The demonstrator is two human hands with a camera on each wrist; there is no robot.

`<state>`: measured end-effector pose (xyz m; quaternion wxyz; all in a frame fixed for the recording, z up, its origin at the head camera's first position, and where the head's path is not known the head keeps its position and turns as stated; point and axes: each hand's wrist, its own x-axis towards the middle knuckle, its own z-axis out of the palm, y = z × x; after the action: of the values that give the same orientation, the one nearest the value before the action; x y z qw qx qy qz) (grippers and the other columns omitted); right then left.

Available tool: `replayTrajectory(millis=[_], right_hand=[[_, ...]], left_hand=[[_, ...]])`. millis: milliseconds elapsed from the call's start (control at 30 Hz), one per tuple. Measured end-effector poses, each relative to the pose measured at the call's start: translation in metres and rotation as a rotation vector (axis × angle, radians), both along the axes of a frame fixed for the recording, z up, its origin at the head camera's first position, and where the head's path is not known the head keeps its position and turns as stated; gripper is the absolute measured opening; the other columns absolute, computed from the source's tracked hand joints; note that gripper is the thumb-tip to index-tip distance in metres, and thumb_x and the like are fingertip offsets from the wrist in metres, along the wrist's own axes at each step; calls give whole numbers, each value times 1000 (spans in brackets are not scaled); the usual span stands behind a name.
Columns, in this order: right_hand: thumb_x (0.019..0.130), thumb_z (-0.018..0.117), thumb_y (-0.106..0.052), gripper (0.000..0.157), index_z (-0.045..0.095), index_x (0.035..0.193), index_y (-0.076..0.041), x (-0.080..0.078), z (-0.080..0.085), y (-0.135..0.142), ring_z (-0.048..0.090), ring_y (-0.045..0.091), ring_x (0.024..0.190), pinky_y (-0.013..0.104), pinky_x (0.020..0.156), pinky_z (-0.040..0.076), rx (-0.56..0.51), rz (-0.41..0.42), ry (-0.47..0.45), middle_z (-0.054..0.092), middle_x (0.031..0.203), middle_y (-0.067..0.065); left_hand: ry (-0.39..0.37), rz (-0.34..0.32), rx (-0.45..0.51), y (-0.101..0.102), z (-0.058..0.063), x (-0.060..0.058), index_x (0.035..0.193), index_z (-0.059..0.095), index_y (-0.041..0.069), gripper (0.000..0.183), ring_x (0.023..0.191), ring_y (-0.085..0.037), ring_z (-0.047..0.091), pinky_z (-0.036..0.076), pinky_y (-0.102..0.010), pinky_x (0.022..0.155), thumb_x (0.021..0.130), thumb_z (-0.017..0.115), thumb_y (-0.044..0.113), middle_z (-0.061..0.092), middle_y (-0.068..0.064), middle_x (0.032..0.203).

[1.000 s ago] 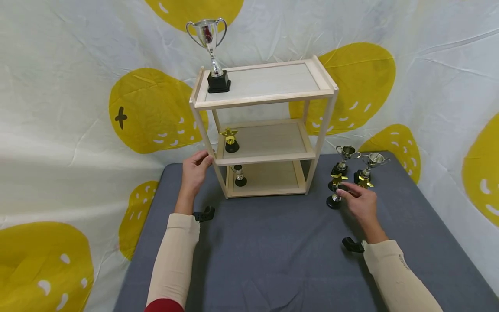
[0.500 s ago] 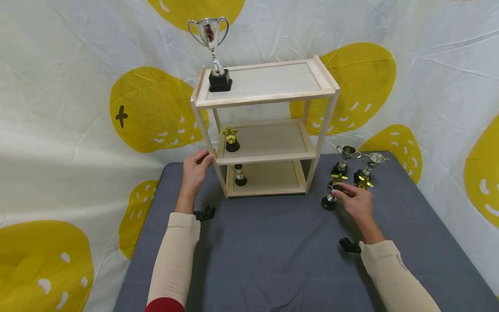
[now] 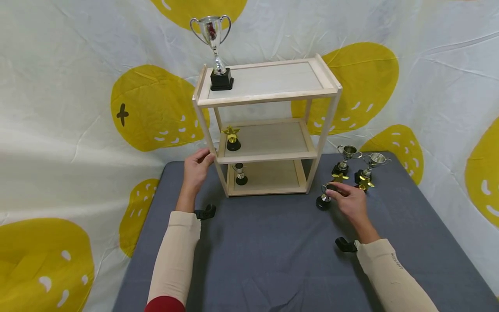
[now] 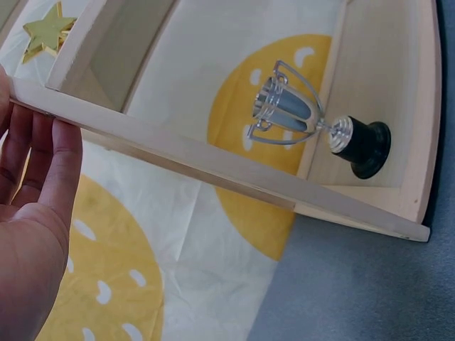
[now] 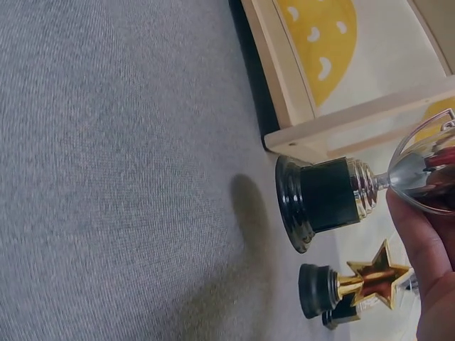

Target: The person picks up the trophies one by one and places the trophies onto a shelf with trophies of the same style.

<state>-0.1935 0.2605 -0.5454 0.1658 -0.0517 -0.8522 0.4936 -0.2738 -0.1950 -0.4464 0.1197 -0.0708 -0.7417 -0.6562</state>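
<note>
My right hand (image 3: 352,204) pinches a small silver trophy cup (image 3: 323,203) by its bowl, to the right of the wooden shelf (image 3: 269,158). The right wrist view shows its round black base (image 5: 323,195) held above the cloth, with a shadow below. My left hand (image 3: 196,171) grips the shelf's left front post (image 4: 206,160) near the middle tier. On the bottom tier stands another small silver trophy cup (image 4: 288,110). A gold star trophy (image 3: 232,141) occupies the middle tier's left end, and a large silver trophy cup (image 3: 220,78) the top tier's left end.
To the right of the shelf, two silver trophy cups, one here (image 3: 348,155) and the other cup (image 3: 375,162) beside it, stand on the grey cloth (image 3: 265,247). Two gold star trophies, a left star (image 3: 340,177) and a right star (image 3: 364,183), stand before them. A patterned curtain (image 3: 436,95) hangs behind.
My right hand has carried the small silver trophy cup leftward, away from the other trophies and nearer the shelf. My left hand keeps its grip on the post.
</note>
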Motion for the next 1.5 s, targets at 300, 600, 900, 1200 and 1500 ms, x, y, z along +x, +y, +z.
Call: replayTrajectory(millis=[300,600,900,1200,1500], right_hand=[[92,82,-22,33,79,120,-4,-2,1,-7,58,-16,75,13,59,46,44,22,-16,77,114,24],[91,83,-18,30,80,117,-4,-4,4,-17,57,-11,71,15,57,44,60,57,16,78,107,22],[91,83,-18,29,80,116,-4,-5,10,-25,55,-7,71,16,56,43,51,62,4,77,106,24],[90,84,-17,30,80,117,-4,-8,11,-32,55,-6,69,19,55,43,63,73,17,78,99,24],[89,84,-14,30,80,116,-2,-10,11,-43,55,-14,72,13,60,46,68,96,36,79,99,24]], left_hand=[[17,4,3,0,0,-2,128,70,-9,36,98,-2,64,57,-11,88,101,68,15,64,7,105],[31,-4,12,0,0,-2,127,70,-11,32,97,-1,65,57,-12,88,101,66,9,65,10,104],[18,-18,25,0,1,-2,129,68,-11,35,98,-1,66,58,-12,88,102,66,11,65,6,107],[24,-23,18,-1,0,-3,128,70,-9,34,101,-1,67,57,-13,92,103,67,14,66,9,106],[32,-30,23,-2,-2,-2,127,71,-8,32,101,-3,66,58,-14,91,102,67,11,67,8,107]])
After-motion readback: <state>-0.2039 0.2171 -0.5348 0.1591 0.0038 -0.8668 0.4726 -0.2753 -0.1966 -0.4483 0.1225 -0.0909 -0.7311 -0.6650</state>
